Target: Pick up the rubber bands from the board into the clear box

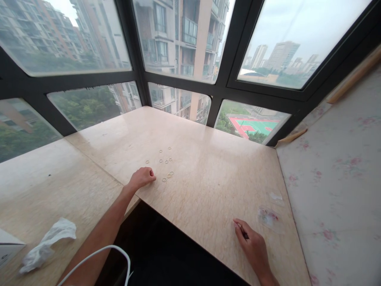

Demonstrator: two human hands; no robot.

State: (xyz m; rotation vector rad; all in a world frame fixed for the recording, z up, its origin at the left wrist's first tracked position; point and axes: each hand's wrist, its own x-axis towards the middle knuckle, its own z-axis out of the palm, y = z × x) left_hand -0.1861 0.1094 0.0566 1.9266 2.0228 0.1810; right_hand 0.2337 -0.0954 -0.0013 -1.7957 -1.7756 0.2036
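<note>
Several thin, gold-coloured rings lie scattered on the pale marbled tabletop (196, 194), among them a near ring (164, 180) and a far ring (169, 148). My left hand (142, 177) rests as a closed fist just left of the nearest rings; the inside of the fist is hidden. Over to the right, my right hand (253, 244) is closed, with thumb and index finger pinched together. Whatever it may hold is too small to make out. A clear plastic bag (270, 218) with small pink and red bits lies beyond that hand.
Another clear bag (276, 196) lies near the floral wall (330, 178). At the lower left are a crumpled tissue (49, 244), a white box (8, 246) and a white cable (101, 249). Dark-framed windows (222, 83) border the back. The tabletop's front edge drops into a dark gap.
</note>
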